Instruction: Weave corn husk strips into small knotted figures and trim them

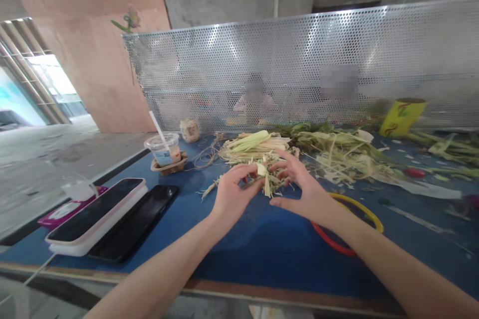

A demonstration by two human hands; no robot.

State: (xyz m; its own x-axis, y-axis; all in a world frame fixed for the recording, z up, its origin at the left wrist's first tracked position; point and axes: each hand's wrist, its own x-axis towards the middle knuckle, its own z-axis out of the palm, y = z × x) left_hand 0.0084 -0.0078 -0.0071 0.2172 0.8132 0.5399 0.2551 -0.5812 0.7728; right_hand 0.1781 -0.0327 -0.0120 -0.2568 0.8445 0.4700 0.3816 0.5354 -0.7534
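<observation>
My left hand (235,193) pinches a small folded strip of pale corn husk (267,185) between thumb and fingers, a little above the table. To its right, my right hand (301,183) is open, with its fingers spread and curved toward the strip but seemingly apart from it. Right behind both hands lies a stack of dried corn husks (243,148), topped by a greener husk (251,141). Small greenish husk scraps (276,188) are scattered beneath the fingers. Under my right forearm sits a ring, yellow (377,223) on the far side and red (331,243) on the near side.
Left on the blue table (239,259) are a black phone (136,222), a pink-edged phone (99,209) and a cup with a straw (162,150) in a cardboard holder. Loose husks (344,152) and a yellow tube (402,117) lie right. A perforated metal screen (224,60) stands behind.
</observation>
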